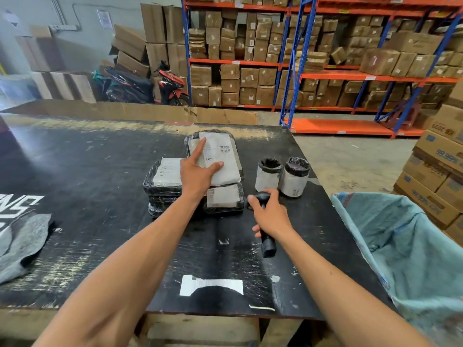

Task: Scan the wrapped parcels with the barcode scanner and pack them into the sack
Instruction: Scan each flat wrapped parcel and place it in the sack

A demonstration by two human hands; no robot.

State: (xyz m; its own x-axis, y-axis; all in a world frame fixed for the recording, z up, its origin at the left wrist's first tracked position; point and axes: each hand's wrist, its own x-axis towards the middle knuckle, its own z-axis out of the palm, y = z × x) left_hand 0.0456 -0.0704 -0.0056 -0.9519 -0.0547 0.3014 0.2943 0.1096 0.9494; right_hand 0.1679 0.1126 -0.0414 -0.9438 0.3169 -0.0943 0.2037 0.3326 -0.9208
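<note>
Several flat parcels in black wrap with white labels lie on the black table (100, 171). My left hand (198, 171) rests on the top flat parcel (220, 156), fingers spread, index finger stretched over its label. A second flat parcel (165, 176) lies to the left, a third (224, 197) just in front. Two round wrapped parcels (281, 177) stand upright to the right. My right hand (269, 216) is shut on the black barcode scanner (266, 242), its head pointing toward the parcels. The open teal sack (413, 246) hangs off the table's right side.
A grey cloth (22, 244) lies on the table's left. A cardboard sheet (150, 112) stands along the far edge. Stacked cartons (436, 176) sit on the floor at right. Orange-blue shelving (300, 58) full of boxes and a parked motorbike (150, 83) stand behind.
</note>
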